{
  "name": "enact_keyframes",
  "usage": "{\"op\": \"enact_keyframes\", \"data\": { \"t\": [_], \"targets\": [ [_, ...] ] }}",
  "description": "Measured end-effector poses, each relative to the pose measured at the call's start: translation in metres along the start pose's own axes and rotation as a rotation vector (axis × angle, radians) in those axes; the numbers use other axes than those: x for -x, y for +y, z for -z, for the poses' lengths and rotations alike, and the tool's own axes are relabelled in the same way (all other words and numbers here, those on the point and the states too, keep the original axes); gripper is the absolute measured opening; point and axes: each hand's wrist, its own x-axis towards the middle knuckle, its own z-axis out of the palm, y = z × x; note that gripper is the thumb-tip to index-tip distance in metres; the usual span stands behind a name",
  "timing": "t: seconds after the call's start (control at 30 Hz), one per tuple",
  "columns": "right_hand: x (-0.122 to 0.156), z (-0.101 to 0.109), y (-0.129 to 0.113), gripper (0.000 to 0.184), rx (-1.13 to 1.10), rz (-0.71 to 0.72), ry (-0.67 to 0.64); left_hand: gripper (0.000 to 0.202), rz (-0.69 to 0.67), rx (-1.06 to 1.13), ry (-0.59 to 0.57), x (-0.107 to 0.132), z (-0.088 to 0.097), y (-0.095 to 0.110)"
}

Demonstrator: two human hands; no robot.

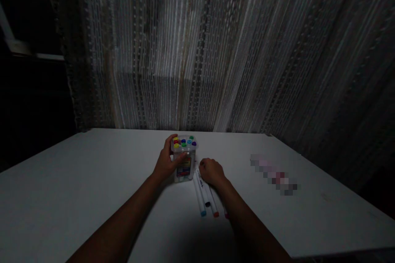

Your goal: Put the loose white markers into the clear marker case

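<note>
A clear plastic marker box (184, 160) stands upright on the white table (77, 181), filled with markers whose coloured caps show at the top. My left hand (166, 162) wraps around the box's left side and grips it. My right hand (211, 171) rests just right of the box, fingers curled over the upper ends of loose white markers (201, 195) that lie on the table pointing toward me, with blue, dark and orange caps. Whether the right hand grips a marker or only touches them is unclear.
A blurred pinkish patch (274, 174) lies on the table to the right. A striped light curtain (216, 49) hangs behind the table's far edge. The room at the left is dark. The table's front right edge (339, 252) is close.
</note>
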Motion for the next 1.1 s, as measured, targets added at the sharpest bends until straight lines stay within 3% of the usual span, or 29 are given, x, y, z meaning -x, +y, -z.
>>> {"op": "enact_keyframes", "data": {
  "t": [0.23, 0.53, 0.7, 0.8, 0.83, 0.9, 0.97, 1.03, 1.1],
  "targets": [
    [0.004, 0.016, 0.005, 0.031, 0.085, -0.071, -0.114, 0.065, 0.001, 0.01, -0.006, 0.0, 0.0, 0.0],
    [0.012, 0.031, 0.001, 0.036, 0.076, -0.028, -0.159, 0.068, -0.046, 0.076, 0.021, -0.001, 0.002, -0.004],
    [0.014, 0.031, 0.007, 0.037, 0.087, 0.026, -0.193, 0.06, -0.235, 0.038, 0.207, -0.009, 0.008, 0.001],
    [0.005, 0.027, 0.012, 0.023, -0.125, 0.015, -0.112, 0.043, -0.49, -0.152, 0.424, -0.009, 0.011, 0.022],
    [0.001, 0.027, 0.013, 0.018, -0.248, 0.01, -0.069, 0.036, -0.583, -0.208, 0.449, -0.007, 0.01, 0.031],
    [-0.007, 0.027, 0.015, 0.014, -0.583, -0.013, 0.045, 0.023, -0.729, -0.283, 0.323, 0.0, 0.001, 0.051],
    [-0.013, 0.029, 0.015, 0.015, -0.977, -0.04, 0.15, 0.013, -0.783, -0.36, 0.05, 0.008, -0.018, 0.067],
    [-0.015, 0.031, 0.015, 0.02, -1.299, -0.048, 0.217, 0.008, -0.666, -0.483, -0.188, 0.014, -0.042, 0.074],
    [-0.015, 0.033, 0.016, 0.024, -1.495, -0.055, 0.274, 0.01, -0.531, -0.599, -0.295, 0.016, -0.063, 0.072]
  ]
}}
